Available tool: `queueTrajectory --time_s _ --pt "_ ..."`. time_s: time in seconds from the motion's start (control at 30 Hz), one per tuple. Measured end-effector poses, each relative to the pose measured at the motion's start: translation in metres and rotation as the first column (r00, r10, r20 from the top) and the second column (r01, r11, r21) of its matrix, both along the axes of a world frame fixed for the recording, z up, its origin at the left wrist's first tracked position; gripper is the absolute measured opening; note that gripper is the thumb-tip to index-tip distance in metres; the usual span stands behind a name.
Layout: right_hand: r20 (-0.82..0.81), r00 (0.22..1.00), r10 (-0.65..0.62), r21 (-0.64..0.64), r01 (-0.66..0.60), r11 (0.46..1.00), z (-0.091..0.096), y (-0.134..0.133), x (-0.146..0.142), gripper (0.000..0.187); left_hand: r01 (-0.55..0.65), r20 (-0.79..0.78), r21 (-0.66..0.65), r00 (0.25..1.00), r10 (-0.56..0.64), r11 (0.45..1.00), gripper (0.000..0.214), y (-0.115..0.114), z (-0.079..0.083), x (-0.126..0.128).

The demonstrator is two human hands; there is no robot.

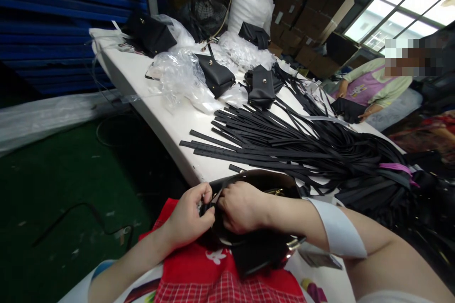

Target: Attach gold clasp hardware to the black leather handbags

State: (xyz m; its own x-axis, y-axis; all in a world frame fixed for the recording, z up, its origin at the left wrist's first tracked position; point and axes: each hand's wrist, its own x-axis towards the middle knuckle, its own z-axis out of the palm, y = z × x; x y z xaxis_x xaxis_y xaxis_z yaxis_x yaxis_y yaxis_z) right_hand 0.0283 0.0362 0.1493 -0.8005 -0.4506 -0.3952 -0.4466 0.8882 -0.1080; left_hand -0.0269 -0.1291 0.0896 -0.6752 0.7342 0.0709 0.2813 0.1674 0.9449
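A black handbag (263, 179) lies on its side against my lap at the near table edge, its mouth facing up with gold hardware (277, 192) inside. My left hand (192, 213) is closed in a pinch on the bag's left end, thumb and forefinger on its black edge. Right beside it, my right hand (241, 206) reaches across the bag's mouth with curled fingers gripping the same end. The fingertips of that hand are hidden. Below the bag, a black flap with a shiny metal piece (294, 244) hangs over my red apron (192, 270).
Bundled black straps (302, 147), tied with a pink band (394, 167), spread over the white table (159, 120). Several black bags (261, 86) and clear plastic wrapping (181, 80) lie farther back. A co-worker in a purple apron (366, 86) handles a black piece at the right side.
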Motion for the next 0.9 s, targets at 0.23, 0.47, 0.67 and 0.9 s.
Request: queueTrajectory --time_s 0.23,0.47,0.67,0.9 --pt "-0.294 0.94 0.174 -0.237 -0.248 0.939 -0.007 0.011 0.014 0.019 -0.023 -0.001 0.026 1.0 0.023 0.999 0.017 -0.001 0.004 -0.008" --pt "-0.248 0.94 0.232 -0.106 -0.265 0.959 -0.024 0.005 0.019 0.02 0.004 0.027 0.027 1.0 -0.005 1.0 0.016 0.002 0.002 -0.002" --pt "-0.311 0.934 0.176 -0.269 -0.264 0.926 -0.012 0.012 0.028 0.02 0.07 -0.048 0.033 0.996 -0.069 0.997 0.017 -0.009 0.008 -0.002" --pt "-0.256 0.955 0.151 -0.174 -0.2 0.964 -0.027 0.004 0.062 0.016 0.346 -0.088 -0.097 0.931 -0.354 0.933 0.022 -0.016 0.018 0.016"
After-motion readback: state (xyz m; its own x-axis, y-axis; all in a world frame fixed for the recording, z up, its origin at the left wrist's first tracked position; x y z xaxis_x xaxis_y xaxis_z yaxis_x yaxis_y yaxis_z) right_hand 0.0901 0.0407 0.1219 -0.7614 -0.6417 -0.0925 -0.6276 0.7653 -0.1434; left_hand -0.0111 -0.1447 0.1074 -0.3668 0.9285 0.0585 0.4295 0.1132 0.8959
